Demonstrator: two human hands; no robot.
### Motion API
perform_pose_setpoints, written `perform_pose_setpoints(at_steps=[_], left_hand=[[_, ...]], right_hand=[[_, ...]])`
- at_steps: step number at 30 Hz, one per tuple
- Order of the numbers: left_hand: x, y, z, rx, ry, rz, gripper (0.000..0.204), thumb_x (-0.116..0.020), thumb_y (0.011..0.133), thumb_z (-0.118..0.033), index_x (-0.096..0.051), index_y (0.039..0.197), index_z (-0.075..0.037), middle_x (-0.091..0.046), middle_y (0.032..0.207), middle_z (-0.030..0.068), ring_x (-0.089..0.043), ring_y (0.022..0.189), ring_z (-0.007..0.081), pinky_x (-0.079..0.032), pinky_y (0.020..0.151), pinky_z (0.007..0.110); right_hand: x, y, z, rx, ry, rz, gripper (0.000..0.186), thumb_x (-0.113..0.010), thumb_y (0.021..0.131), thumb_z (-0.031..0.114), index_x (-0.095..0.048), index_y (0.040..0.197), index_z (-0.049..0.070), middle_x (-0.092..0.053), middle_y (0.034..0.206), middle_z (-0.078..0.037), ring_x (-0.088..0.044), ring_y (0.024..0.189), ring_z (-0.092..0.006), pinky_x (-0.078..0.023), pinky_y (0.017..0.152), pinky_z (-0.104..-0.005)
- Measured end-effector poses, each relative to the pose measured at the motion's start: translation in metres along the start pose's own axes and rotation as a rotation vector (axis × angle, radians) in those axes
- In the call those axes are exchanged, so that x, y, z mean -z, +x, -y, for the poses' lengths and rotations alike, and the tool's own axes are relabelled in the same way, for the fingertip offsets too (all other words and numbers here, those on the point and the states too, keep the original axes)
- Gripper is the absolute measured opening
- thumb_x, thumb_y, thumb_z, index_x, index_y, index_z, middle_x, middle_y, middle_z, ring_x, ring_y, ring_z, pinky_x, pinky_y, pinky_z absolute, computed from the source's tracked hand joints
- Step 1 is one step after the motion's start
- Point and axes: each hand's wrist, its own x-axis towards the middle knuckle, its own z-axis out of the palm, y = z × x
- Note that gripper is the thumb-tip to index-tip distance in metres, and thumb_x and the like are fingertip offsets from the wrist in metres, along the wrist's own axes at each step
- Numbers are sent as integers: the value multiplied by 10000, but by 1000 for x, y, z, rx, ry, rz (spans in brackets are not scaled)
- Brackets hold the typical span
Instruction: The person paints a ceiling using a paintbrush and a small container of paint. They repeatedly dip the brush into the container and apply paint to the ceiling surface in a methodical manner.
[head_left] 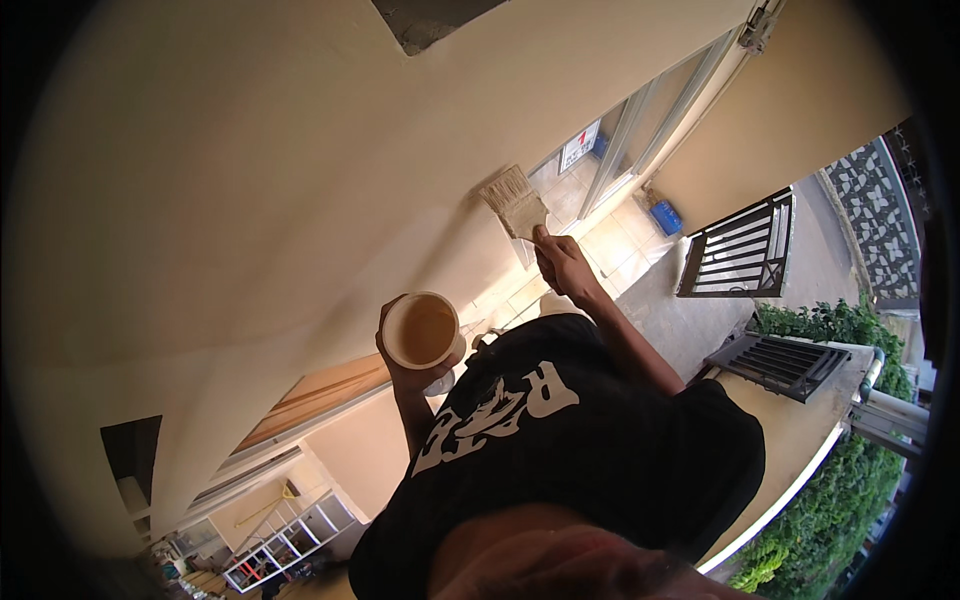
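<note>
A: Holding what in the left hand [410,378]?

B: A round, cream-coloured tub [394,328]. Wrapped snugly in the fingers, just beyond the chest of the black T-shirt [620,440]. Turned mouth-up, presumably to keep anything inside from spilling. Tan within, but impossible to tell wet paint from bare plastic.

A: And in the right hand [563,265]?

B: A wide, flat paintbrush [520,210]. Gripped tight around the handle by curled fingers, with the thumb up near the base of the head. Probably held so far forward to steady such a broad head.

A: Pointed which way?

B: Away from the body, bristles first, toward the beige wall [250,180]. Hard to say whether touching or just short of it.

A: Why keep tub and brush like that, one on each side?

B: Likely for convenience: far enough apart to avoid a knock, near enough for a short reach between left and right.

A: Anything else about?

B: A blue container [665,217] on the tiled floor [612,240], a dark barred gate [735,250] to the right, and a metal ladder [290,545] at the lower left. Well apart from both hands, perhaps set there to leave elbow room.
</note>
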Motion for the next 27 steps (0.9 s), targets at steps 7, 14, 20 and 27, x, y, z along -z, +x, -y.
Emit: perform_pose_setpoints(at_steps=[7,14,20,27], left_hand=[[-12,9,-11,68,-87,89,971,-1016,535,-337,-568,1330,-4,-701,1208,120,-709,1054,237,-575,937,396],[-6,8,3,21,-52,100,960,-985,513,-253,-562,1340,-9,-702,1208,117,-704,1073,238,-571,947,401],[-5,2,-5,75,-84,67,955,-981,503,-252,-569,1332,-17,-700,1199,112,-705,1060,237,-569,943,399],[0,3,1,23,-52,37,937,-989,518,-253,-574,1325,-19,-701,1199,98,-704,1057,230,-567,939,391]], right_hand=[[-19,-21,182,325,-28,82,616,-396,1123,549,-390,686,116,-297,590,78,-282,520,-53,-247,474,-282],[2,10,50,19,-87,-28,642,-408,1105,576,-450,659,117,-347,573,65,-333,483,-69,-282,443,-294],[10,-25,43,-252,79,2,510,-422,1112,554,-417,768,177,-293,600,101,-233,450,-32,-184,379,-246],[32,-27,99,-293,110,182,374,-460,1123,414,-453,834,175,-307,634,106,-240,470,-6,-175,371,-206]])
